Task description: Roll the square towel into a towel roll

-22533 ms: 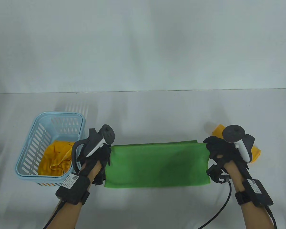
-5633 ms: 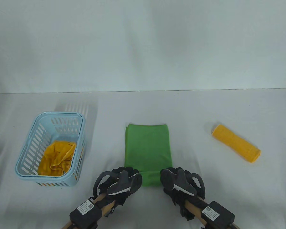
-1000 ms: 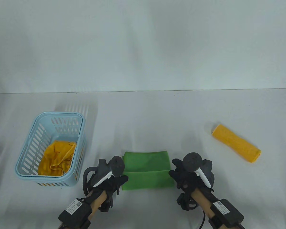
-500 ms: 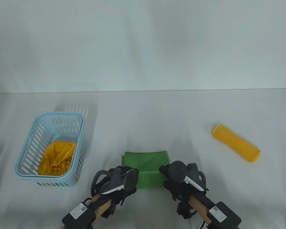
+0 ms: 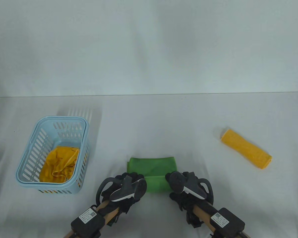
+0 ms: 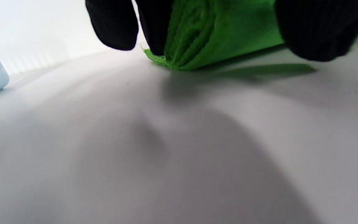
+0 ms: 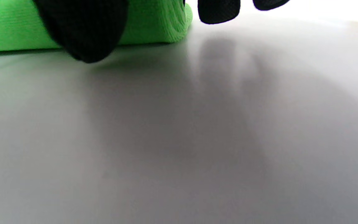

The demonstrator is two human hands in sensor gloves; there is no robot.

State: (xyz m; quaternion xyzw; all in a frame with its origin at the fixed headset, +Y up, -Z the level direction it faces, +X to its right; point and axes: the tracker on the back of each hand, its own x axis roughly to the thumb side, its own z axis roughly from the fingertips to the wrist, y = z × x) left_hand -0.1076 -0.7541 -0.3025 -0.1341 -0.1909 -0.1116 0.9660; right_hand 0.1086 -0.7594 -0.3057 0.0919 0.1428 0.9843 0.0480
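A pale grey wall (image 5: 149, 44) filled the upper part of the table view, meeting a white table (image 5: 149, 119) along a straight far edge. The table surface was smooth and matt, with soft shadows beneath the hands in both wrist views. At the left stood a light blue slotted basket (image 5: 32, 158), holding a crumpled yellow cloth (image 5: 58, 164). At the right, well apart from everything else, lay a yellow towel roll (image 5: 245, 151), set at a slant. Near the front centre lay the green towel (image 5: 152, 167), partly rolled: a thick roll at its near edge, a short flat flap beyond it. The left hand (image 5: 125, 188) gripped the roll's left end; in the left wrist view its fingers (image 6: 113, 25) and thumb curled round the layered end. The right hand (image 5: 185, 187) gripped the roll's right end, thumb in front and fingers (image 7: 218, 11) over the top.
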